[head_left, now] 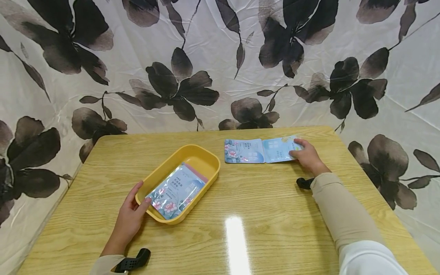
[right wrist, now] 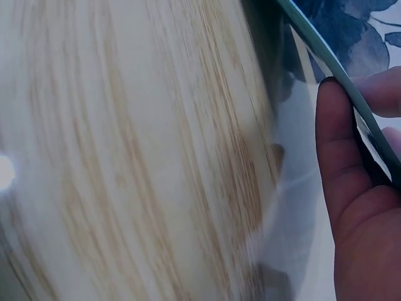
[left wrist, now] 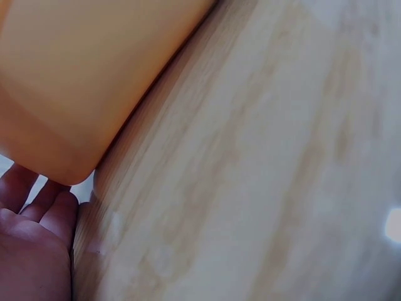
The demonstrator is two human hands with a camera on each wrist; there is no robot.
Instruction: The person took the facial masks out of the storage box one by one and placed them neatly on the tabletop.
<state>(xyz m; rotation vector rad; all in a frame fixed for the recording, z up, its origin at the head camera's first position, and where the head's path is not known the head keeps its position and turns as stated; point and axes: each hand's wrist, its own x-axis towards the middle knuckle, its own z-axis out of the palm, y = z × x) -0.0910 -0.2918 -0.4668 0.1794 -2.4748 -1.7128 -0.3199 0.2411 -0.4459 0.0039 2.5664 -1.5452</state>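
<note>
My left hand (head_left: 128, 219) holds the near-left end of a yellow plastic bin (head_left: 199, 156), thumb over the rim and fingers outside. In the left wrist view its fingertips meet the bin's wall (left wrist: 75, 81) at a lower corner. Inside the bin lies a blue sachet (head_left: 177, 187) printed with pink flowers, a pink edge showing beneath. At the back right, my right hand (head_left: 309, 156) pinches the right end of a light blue sachet (head_left: 277, 149). Its left edge meets a flowered sachet (head_left: 243, 150); whether they are joined, I cannot tell. The right wrist view shows the pinched sachet edge-on (right wrist: 332, 66).
Everything rests on a wood-grain table (head_left: 268, 214), with a bright light reflection near its front. A white cloth with dark flowers (head_left: 206, 46) hangs behind and around the table. Black wrist devices (head_left: 134, 261) sit on both wrists.
</note>
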